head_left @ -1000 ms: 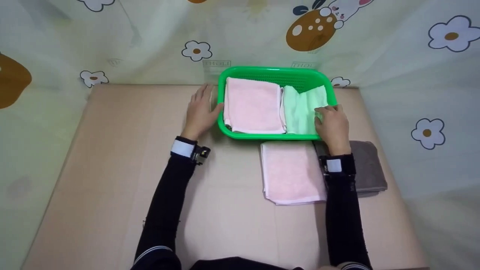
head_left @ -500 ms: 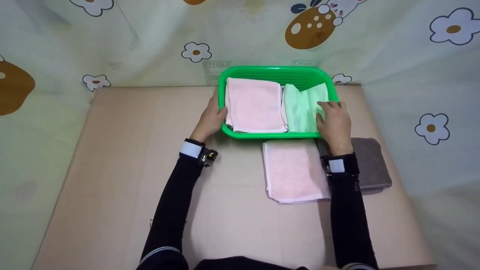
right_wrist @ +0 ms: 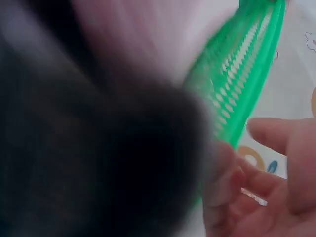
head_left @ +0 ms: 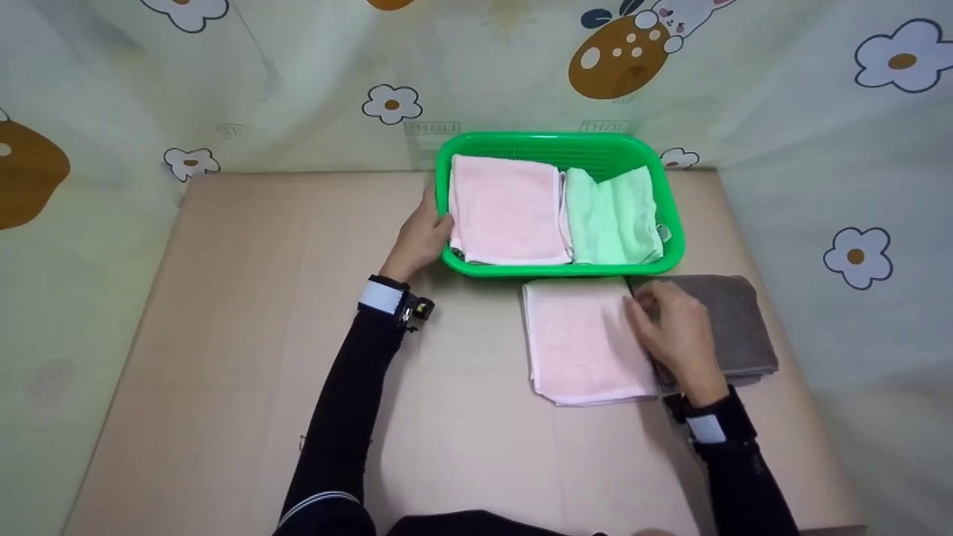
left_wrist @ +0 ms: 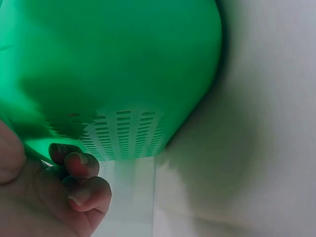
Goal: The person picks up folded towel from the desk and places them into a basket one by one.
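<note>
A green plastic basket (head_left: 566,270) stands at the back of the table, holding a folded pink towel (head_left: 506,212) on its left and a folded light green towel (head_left: 612,216) on its right. My left hand (head_left: 418,237) grips the basket's left rim, thumb on top; in the left wrist view its fingers (left_wrist: 84,195) curl beneath the rim. Another folded pink towel (head_left: 584,346) lies in front of the basket, beside a folded grey towel (head_left: 733,324). Over where these two meet hovers my right hand (head_left: 676,331), fingers loosely bent and holding nothing. It partly hides the grey towel.
The beige tabletop (head_left: 223,335) reaches to a patterned curtain (head_left: 298,82) behind the basket and along both sides. The grey towel lies near the table's right edge.
My left hand has moved right and taken hold of the basket's left rim. My right hand has left the basket's right end and come back toward me, over the towels in front.
</note>
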`<state>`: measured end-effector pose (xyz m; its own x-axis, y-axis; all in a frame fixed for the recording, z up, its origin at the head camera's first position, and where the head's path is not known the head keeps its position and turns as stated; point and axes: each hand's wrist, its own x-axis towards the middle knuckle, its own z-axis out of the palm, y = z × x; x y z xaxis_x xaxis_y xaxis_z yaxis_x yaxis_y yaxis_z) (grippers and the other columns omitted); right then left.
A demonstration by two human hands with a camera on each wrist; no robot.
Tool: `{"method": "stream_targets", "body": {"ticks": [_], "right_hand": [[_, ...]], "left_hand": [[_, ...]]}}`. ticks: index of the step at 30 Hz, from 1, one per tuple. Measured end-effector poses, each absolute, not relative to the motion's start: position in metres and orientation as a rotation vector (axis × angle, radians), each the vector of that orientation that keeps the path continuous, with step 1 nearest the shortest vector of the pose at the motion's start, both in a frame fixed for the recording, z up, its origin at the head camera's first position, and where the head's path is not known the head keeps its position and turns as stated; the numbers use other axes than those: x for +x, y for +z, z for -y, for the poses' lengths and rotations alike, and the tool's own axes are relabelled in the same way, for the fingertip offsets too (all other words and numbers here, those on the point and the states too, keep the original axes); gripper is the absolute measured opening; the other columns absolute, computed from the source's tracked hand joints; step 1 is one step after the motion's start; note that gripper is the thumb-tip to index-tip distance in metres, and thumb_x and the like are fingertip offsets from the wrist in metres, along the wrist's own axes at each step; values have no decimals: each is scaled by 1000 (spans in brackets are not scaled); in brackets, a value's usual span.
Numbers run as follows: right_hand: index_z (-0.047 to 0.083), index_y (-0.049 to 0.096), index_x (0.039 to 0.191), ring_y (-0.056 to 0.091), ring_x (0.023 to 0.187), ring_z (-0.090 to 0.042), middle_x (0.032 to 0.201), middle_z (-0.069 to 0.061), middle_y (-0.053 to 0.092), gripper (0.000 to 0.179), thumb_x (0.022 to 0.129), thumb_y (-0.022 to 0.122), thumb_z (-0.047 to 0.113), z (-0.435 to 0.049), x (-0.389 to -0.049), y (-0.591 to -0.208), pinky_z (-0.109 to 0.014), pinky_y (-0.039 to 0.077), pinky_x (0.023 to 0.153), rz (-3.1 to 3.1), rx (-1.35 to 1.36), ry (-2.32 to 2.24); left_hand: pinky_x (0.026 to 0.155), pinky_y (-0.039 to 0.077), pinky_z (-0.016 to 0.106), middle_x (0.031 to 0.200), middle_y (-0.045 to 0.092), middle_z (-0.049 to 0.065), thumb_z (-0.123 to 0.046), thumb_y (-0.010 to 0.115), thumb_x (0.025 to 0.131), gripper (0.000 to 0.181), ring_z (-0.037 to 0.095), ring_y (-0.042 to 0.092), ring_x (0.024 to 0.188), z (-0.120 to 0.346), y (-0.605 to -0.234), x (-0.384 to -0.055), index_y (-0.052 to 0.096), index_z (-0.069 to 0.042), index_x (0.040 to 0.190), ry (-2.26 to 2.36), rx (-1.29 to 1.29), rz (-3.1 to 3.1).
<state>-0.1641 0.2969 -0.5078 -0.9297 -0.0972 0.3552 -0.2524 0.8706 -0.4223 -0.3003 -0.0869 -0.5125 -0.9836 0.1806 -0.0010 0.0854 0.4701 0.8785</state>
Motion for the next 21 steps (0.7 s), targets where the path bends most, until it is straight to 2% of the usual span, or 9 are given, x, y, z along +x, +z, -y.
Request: {"method": "stream_targets", "body": {"ticks": [4,8,11,15,18,21], "right_hand": [[-5,73,113,68,93,-41,103,-22,69,31,91,78,18,-295,-157,-522,-56,55,83,2890,254,724],[-7,70,122,67,103,-49,115,-29,66,43,86,83,14,-292,-155,-524,-61,53,90,2964,268,713],[-7,70,124,67,100,-47,115,-29,66,46,85,84,12,-288,-154,-525,-60,54,87,2991,299,690],[-6,71,123,66,80,-35,110,-25,65,45,84,85,12,-279,-153,-529,-50,55,72,3003,335,687],[-4,72,124,60,72,-27,108,-22,62,44,85,85,13,-269,-152,-531,-44,52,65,3003,361,692],[-5,72,123,60,75,-27,106,-22,61,44,85,85,14,-255,-151,-531,-44,53,66,3008,401,690]], "left_hand": [[122,34,44,167,35,10,-20,42,107,69,26,50,139,87,-511,-299,8,-16,168,1533,207,-2621],[121,36,44,166,38,10,-21,42,108,68,24,52,136,86,-512,-299,9,-17,168,1545,208,-2610],[119,37,44,163,42,11,-22,42,108,68,25,54,134,85,-513,-299,10,-16,167,1545,208,-2617],[120,36,45,163,42,11,-22,42,108,68,26,54,135,85,-513,-298,10,-17,167,1539,207,-2624],[121,36,45,165,40,10,-23,42,109,68,25,53,136,86,-512,-298,9,-18,168,1536,200,-2620],[118,39,45,165,39,9,-22,42,108,68,25,55,132,86,-512,-298,9,-19,168,1536,209,-2616]]}}
